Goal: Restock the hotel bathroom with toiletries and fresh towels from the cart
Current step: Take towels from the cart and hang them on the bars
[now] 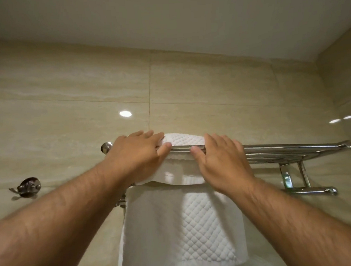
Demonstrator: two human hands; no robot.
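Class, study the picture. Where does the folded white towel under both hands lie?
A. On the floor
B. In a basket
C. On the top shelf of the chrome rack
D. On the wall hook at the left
C: the folded towel rests on the top rails of the chrome rack, with the left hand and right hand laid on it.
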